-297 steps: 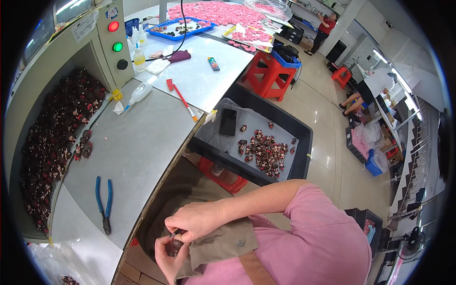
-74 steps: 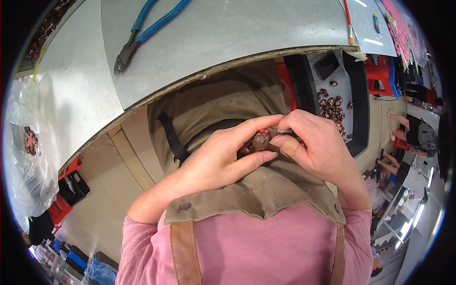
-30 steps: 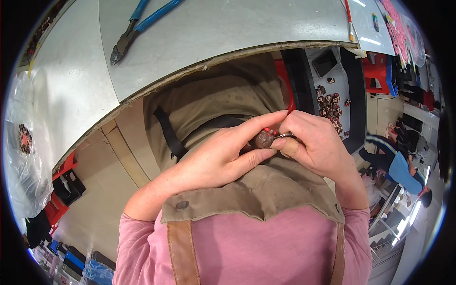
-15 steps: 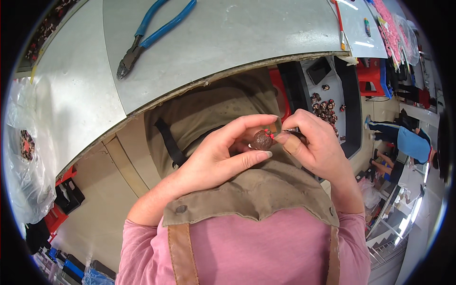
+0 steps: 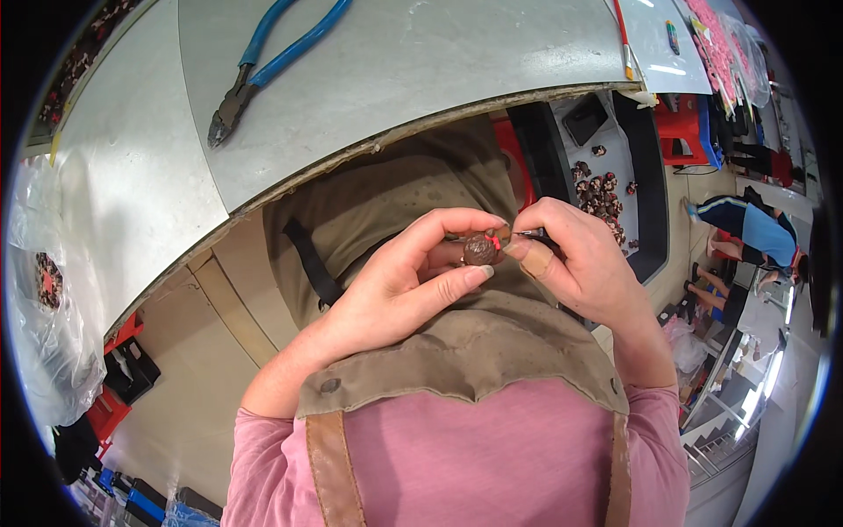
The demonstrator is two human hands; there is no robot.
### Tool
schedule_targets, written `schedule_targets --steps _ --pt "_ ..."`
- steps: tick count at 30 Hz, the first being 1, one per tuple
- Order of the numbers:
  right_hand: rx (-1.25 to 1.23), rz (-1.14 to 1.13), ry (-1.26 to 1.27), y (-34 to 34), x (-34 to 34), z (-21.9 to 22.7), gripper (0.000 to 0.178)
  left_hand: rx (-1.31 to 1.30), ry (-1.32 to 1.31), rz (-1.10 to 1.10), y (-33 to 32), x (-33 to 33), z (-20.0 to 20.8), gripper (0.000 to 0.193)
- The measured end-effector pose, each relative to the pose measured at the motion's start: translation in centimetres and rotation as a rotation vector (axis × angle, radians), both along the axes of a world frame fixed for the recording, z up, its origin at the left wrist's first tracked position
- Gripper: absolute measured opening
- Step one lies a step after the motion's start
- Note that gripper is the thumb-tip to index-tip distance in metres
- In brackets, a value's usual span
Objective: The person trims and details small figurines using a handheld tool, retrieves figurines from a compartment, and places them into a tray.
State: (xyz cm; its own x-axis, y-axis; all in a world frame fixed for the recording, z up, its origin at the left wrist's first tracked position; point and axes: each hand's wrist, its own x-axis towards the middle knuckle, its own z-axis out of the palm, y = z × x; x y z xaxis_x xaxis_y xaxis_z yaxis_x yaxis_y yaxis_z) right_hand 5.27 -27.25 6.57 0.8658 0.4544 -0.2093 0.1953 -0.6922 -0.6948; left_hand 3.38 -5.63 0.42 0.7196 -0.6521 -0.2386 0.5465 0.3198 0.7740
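With the left hand [image 5: 399, 283] drawn slightly back, the brown figurine [image 5: 479, 251] pinched in it is better exposed; a slim tool [image 5: 530, 234], apparently, is gripped by the right hand [image 5: 581, 262].

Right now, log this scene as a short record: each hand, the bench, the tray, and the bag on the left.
Left hand: holds brown piece between thumb and fingers
Right hand: pinches thin dark tool, tip close to the piece; contact unclear
Bench: blue-handled pliers toward left; red brush and lighter toward right
Tray: black, with phone and small pieces
Bag: clear plastic, dark bits showing through
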Motion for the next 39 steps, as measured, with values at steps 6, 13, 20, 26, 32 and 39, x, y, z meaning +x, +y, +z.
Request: schedule_targets --steps 6,13,20,26,32,39 --pt "-0.009 0.058 -0.020 0.2 -0.3 -0.1 0.013 -0.022 0.023 0.002 -0.1 -0.3 -0.1 0.041" --pt "0.037 -0.032 -0.083 0.7 -0.3 0.9 0.011 0.001 0.024 -0.033 0.2 0.0 0.5 0.044" --pt "-0.114 0.090 -0.194 -0.1 -0.2 1.2 0.013 -0.018 0.079 -0.019 0.2 0.2 0.9 0.045" --pt "-0.166 0.111 -0.265 0.4 -0.5 1.0 0.013 -0.028 0.072 -0.034 0.4 0.0 0.6 0.043" --pt "-0.226 0.110 -0.296 0.7 -1.0 0.8 0.013 -0.017 0.084 -0.045 0.7 -0.2 0.6 0.043" --pt "-0.197 0.072 -0.214 0.5 -0.4 0.6 0.011 0.015 0.032 -0.014 0.2 0.2 0.4 0.043"
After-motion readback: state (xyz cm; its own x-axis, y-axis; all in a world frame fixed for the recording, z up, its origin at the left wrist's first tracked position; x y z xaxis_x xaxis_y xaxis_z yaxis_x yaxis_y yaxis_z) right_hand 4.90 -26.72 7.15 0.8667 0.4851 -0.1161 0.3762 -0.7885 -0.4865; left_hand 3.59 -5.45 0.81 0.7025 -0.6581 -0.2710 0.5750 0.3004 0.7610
